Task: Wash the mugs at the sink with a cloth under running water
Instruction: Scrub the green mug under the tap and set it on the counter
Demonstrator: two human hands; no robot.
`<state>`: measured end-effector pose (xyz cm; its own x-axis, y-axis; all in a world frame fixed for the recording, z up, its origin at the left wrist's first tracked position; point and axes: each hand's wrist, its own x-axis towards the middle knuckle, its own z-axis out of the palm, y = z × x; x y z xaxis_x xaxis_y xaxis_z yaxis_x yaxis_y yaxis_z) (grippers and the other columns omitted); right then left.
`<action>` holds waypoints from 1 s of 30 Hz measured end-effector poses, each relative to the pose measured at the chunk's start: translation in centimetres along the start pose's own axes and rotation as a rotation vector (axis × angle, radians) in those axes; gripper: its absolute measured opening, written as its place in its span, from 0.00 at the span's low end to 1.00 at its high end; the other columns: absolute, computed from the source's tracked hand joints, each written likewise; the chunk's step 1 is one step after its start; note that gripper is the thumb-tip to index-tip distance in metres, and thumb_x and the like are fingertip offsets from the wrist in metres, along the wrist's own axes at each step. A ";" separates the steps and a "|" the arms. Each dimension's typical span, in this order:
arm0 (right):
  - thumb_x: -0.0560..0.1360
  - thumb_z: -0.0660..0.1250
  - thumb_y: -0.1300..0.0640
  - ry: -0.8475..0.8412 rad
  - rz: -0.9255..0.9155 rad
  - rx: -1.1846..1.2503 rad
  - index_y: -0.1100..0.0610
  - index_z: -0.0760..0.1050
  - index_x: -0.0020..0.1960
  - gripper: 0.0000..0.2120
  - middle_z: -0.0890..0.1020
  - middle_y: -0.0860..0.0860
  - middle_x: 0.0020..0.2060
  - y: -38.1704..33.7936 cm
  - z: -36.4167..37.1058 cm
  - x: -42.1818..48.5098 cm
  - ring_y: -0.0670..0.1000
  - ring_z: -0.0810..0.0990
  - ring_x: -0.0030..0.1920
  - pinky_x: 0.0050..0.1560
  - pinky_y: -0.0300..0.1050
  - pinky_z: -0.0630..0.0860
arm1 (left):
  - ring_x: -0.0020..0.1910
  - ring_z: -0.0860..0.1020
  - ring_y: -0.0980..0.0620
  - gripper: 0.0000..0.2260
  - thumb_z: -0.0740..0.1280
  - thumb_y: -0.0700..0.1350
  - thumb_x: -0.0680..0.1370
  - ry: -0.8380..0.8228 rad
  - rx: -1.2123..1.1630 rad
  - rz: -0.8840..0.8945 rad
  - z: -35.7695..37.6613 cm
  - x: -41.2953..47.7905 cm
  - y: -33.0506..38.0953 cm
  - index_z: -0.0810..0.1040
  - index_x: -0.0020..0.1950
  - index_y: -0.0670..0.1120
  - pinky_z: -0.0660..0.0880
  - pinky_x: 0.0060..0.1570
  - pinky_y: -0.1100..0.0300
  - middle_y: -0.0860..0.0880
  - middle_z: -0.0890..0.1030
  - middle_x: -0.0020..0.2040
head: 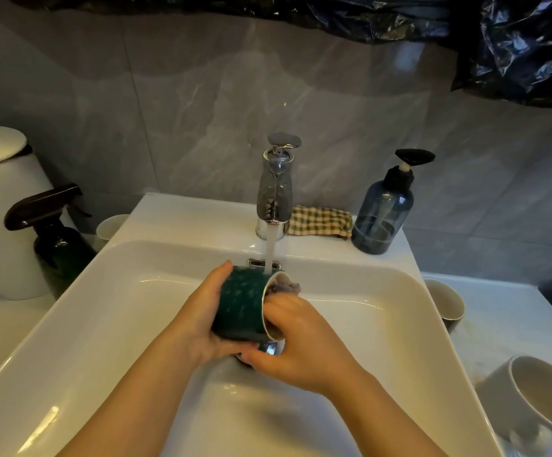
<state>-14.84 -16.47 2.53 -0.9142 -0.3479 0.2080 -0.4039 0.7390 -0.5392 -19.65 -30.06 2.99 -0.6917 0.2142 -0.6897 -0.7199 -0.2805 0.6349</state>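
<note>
the green mug (240,303) lies on its side over the middle of the sink (136,291), held clear of the basin floor. its long axis runs left to right, with the base to the left and the open mouth to the right. the left hand (199,311) grips it from the base side, fingers wrapped over the far wall and thumb on the near wall. the right hand (297,341) meets it at the mouth. its fingers go inside with a wet grey cloth (284,286), a fold of which bulges out at the far rim, and its thumb lies outside, below the mug. how the hidden fingers hold the cloth cannot be seen, though they appear to be bunched on it.

the water stream (270,249) drops from the tap (276,192) onto the far side of the rim, right where cloth and mug meet. so the right hand is the one nearer the opening and the water, and any wiping must run along the left-right axis or round the rim. the left hand seems placed to turn the body.

two pale mugs stand on the right counter, one far (446,305) and one near (538,390).
</note>
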 end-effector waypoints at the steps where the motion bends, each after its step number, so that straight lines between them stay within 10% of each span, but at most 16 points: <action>1: 0.70 0.70 0.48 -0.062 -0.001 0.024 0.53 0.76 0.59 0.19 0.79 0.47 0.54 0.0 0.0 0.0 0.47 0.73 0.55 0.58 0.45 0.73 | 0.46 0.80 0.39 0.21 0.63 0.61 0.74 -0.002 -0.011 -0.019 -0.1 0.0 0.1 0.79 0.52 0.44 0.77 0.39 0.48 0.40 0.82 0.44; 6: 0.68 0.72 0.43 -0.274 -0.013 -0.089 0.50 0.60 0.74 0.39 0.66 0.46 0.71 -0.3 0.1 0.2 0.46 0.61 0.70 0.72 0.39 0.57 | 0.49 0.79 0.38 0.21 0.64 0.60 0.73 -0.025 0.044 -0.055 0.0 -0.5 -0.1 0.79 0.54 0.45 0.77 0.42 0.46 0.39 0.81 0.50; 11: 0.69 0.71 0.49 -0.197 0.140 -0.041 0.45 0.63 0.72 0.34 0.70 0.44 0.67 -0.9 0.8 0.4 0.48 0.67 0.67 0.67 0.46 0.68 | 0.48 0.78 0.40 0.18 0.64 0.59 0.74 -0.033 0.087 0.011 0.6 -0.6 -0.1 0.79 0.52 0.46 0.76 0.41 0.48 0.41 0.82 0.47; 15: 0.68 0.71 0.62 -0.183 0.351 0.659 0.47 0.75 0.53 0.17 0.81 0.44 0.45 -2.1 -0.2 0.9 0.43 0.81 0.48 0.56 0.51 0.79 | 0.46 0.81 0.42 0.17 0.64 0.58 0.74 -0.031 0.092 0.072 0.7 -0.2 -0.6 0.81 0.50 0.46 0.78 0.41 0.49 0.42 0.85 0.43; 19: 0.62 0.68 0.61 -0.027 0.624 1.488 0.54 0.73 0.56 0.22 0.81 0.56 0.52 -1.7 -1.3 0.7 0.56 0.80 0.55 0.58 0.56 0.77 | 0.51 0.80 0.40 0.18 0.59 0.61 0.76 -0.022 0.198 0.152 1.1 0.4 -0.9 0.79 0.55 0.51 0.79 0.44 0.42 0.42 0.82 0.51; 26: 0.71 0.68 0.51 -0.248 0.048 -0.107 0.47 0.63 0.71 0.31 0.65 0.47 0.70 -0.4 -0.6 -0.3 0.48 0.57 0.70 0.73 0.44 0.59 | 0.49 0.80 0.40 0.20 0.63 0.61 0.74 -0.071 0.088 0.072 0.6 0.2 -0.7 0.81 0.52 0.47 0.77 0.41 0.46 0.41 0.83 0.49; 30: 0.70 0.70 0.57 -0.283 0.167 0.244 0.45 0.68 0.67 0.27 0.74 0.45 0.60 -0.6 -0.5 -0.2 0.46 0.72 0.61 0.62 0.43 0.74 | 0.51 0.80 0.41 0.16 0.62 0.58 0.76 -0.143 0.126 0.154 0.4 0.1 -0.9 0.80 0.55 0.49 0.79 0.43 0.42 0.42 0.82 0.51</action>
<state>-14.38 -16.52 3.25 -0.9074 -0.4049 -0.1130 -0.2000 0.6522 -0.7312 -19.11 -29.47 2.52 -0.7886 0.3110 -0.5305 -0.6004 -0.2034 0.7734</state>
